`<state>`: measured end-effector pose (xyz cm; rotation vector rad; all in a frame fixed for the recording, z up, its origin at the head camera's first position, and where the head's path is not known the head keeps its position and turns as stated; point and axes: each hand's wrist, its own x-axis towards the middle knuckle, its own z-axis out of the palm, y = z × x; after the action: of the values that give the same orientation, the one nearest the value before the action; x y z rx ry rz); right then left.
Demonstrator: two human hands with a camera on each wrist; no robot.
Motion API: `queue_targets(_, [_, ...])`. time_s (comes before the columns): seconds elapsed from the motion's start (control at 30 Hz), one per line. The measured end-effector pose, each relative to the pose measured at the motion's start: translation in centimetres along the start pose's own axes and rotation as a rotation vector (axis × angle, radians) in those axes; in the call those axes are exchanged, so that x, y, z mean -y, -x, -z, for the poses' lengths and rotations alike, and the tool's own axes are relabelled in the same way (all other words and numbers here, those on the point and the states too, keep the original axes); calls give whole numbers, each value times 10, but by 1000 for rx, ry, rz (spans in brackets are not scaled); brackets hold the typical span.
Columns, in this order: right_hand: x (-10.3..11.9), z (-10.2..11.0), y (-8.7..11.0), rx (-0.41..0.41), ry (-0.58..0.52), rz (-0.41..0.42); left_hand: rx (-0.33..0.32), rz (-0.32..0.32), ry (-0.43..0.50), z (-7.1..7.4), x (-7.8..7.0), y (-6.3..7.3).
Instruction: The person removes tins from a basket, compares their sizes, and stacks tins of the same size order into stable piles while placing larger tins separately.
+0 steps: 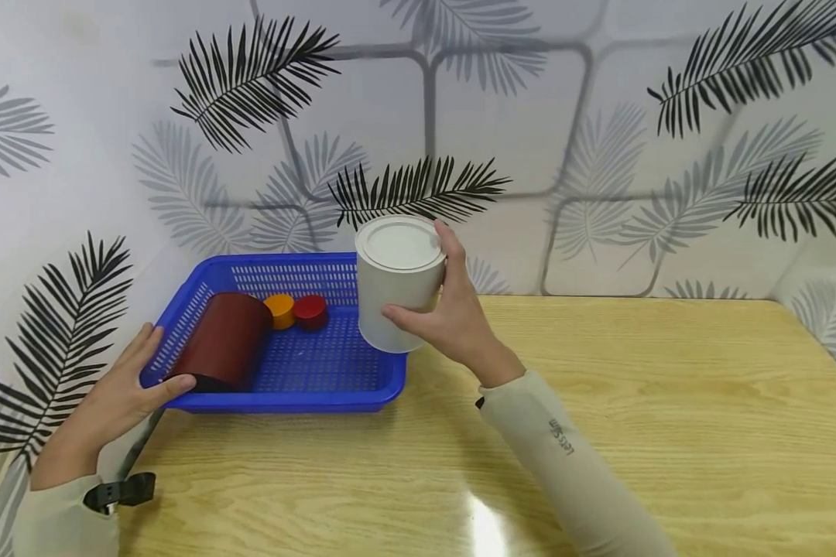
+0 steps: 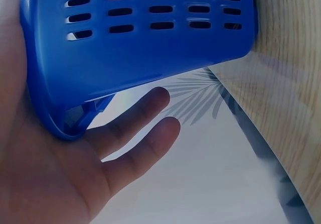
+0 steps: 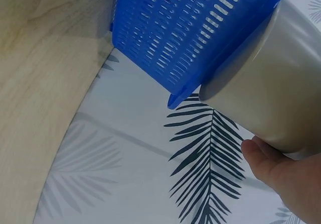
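Note:
My right hand grips a white lidded can from its right side, the thumb across its front. The can hangs upright over the right end of a blue plastic basket. My left hand rests on the basket's front left corner, thumb over the rim; two of its fingers stretch out straight below the corner in the left wrist view. Inside the basket lie a dark red cylinder on its side, a small orange round piece and a small red one.
The basket stands on a wood-grain table near its back left. Behind the table rises a wall with a leaf pattern, and its covering continues down the left side. The table extends far to the right of the basket.

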<state>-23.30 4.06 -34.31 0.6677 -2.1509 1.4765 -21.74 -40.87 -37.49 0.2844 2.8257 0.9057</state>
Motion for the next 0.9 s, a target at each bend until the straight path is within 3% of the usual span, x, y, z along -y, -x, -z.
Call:
queue_targets(0.37, [-23, 28, 5, -51, -63, 1, 7, 10, -21, -1, 2, -1])
queue_targets(0.57, [-31, 54, 8, -63, -22, -106, 7, 20, -16, 0, 1, 2])
queue_targets(0.73, [-45, 68, 17, -19, 74, -184, 9, 29, -18, 0, 0, 4])
queue_targets(0.9, [-57, 88, 26, 2, 29, -351, 5, 24, -23, 0, -2, 3])
